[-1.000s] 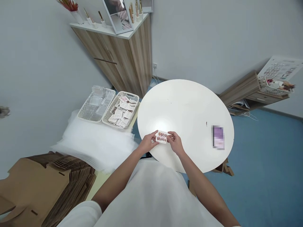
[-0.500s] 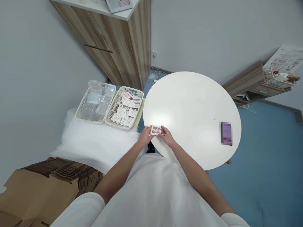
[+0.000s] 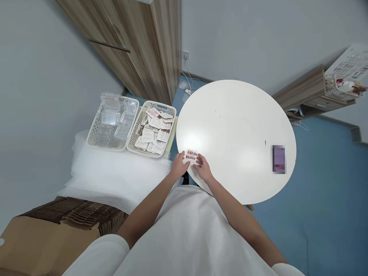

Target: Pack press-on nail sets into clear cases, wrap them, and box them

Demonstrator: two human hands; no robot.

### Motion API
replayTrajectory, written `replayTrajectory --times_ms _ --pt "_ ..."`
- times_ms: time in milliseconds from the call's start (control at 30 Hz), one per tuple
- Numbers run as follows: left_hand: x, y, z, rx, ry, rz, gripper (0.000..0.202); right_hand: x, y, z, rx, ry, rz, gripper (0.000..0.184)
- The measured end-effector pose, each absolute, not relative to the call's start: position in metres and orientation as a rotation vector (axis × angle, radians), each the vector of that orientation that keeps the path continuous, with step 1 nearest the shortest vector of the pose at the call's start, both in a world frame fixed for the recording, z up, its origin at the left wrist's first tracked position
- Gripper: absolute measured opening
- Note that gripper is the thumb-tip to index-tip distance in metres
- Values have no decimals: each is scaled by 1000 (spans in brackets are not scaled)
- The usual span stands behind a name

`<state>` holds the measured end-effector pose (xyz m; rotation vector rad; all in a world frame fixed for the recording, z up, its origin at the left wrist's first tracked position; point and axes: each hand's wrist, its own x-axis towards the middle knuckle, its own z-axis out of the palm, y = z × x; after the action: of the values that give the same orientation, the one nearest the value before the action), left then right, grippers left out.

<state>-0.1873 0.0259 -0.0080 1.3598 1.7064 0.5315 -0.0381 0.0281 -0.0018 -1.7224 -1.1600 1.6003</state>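
Note:
A small white card of press-on nails (image 3: 191,155), two rows of pinkish and brown nails, is between my hands at the near left edge of the round white table (image 3: 241,115). My left hand (image 3: 178,165) grips its left side, thumb along the lower edge. My right hand (image 3: 203,168) is at the card's right edge, its fingers curled and thumb near the lower right corner. To the left, a white basket (image 3: 130,142) holds many similar cards (image 3: 155,130). Beside it another basket (image 3: 89,138) holds clear plastic boxes (image 3: 110,119).
White foam sheets (image 3: 115,172) are stacked below the baskets, with folded brown cardboard (image 3: 51,245) nearer me. A blurred purple item (image 3: 278,159) lies on the table's right side. A wood-grain cabinet (image 3: 138,50) stands behind; a low shelf unit (image 3: 304,90) is at right.
The view has tilted down slightly. The card has turned a little in my hands and shows more of its face, while my right fingers have shifted at its right edge.

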Motion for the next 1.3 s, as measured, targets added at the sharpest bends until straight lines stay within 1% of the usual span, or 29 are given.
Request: replayTrajectory --times_ms 267,733,1100,1300 --pt "-188 40 -15 1302 1669 641 59 -51 39 2 -1645 -1034 1636 63" --pt "-200 77 -15 1251 1639 667 63 -59 78 -1 -1606 -1054 1634 69" --pt "-196 72 -12 1239 1666 709 64 -53 78 2 -1566 -1072 1696 70" --pt "-188 54 -8 1174 1753 750 64 -36 71 9 -1556 -1065 1776 70"
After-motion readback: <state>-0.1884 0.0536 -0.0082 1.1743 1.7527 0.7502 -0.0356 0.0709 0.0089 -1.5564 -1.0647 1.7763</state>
